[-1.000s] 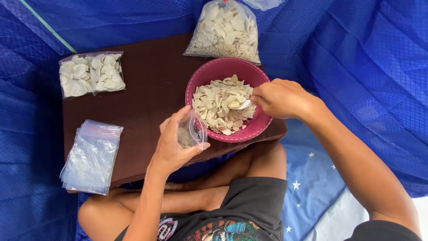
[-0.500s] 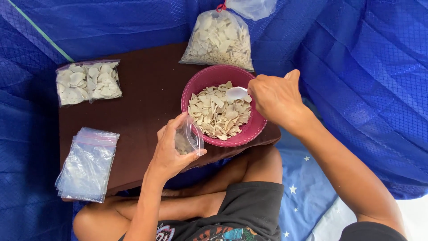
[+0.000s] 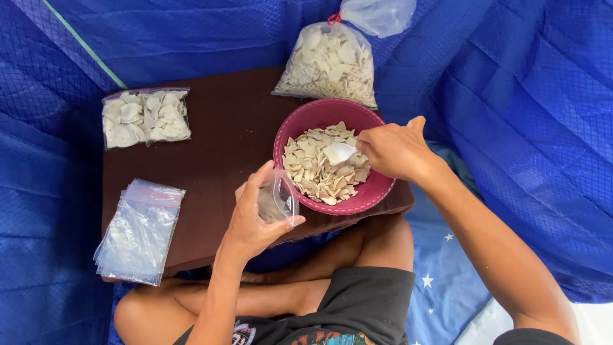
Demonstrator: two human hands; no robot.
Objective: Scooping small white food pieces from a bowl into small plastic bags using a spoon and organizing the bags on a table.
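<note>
Seated person at a low dark-brown wooden table (image 3: 211, 153), seen from above. The left hand (image 3: 255, 217) was closed around a small clear plastic zip bag (image 3: 279, 201), thumb and fingers pinching its sides so that its mouth stood open, tilted toward the round pink plastic bowl (image 3: 319, 115) just to its right. The right hand (image 3: 396, 150) was clamped on the handle of a small white plastic spoon (image 3: 338, 152), whose scoop rested among the pale, flat, dried chips (image 3: 319, 176) filling the bowl. The bowl sat at the table's near right edge. Far of the bowl lay a large clear bag of the same chips (image 3: 329, 64), knotted with a red tie. At the far left lay a filled, flat zip bag of chips (image 3: 145, 118); at the near left, a stack of empty clear zip bags (image 3: 137, 231). Blue quilted fabric (image 3: 523, 96) surrounded the table.
</note>
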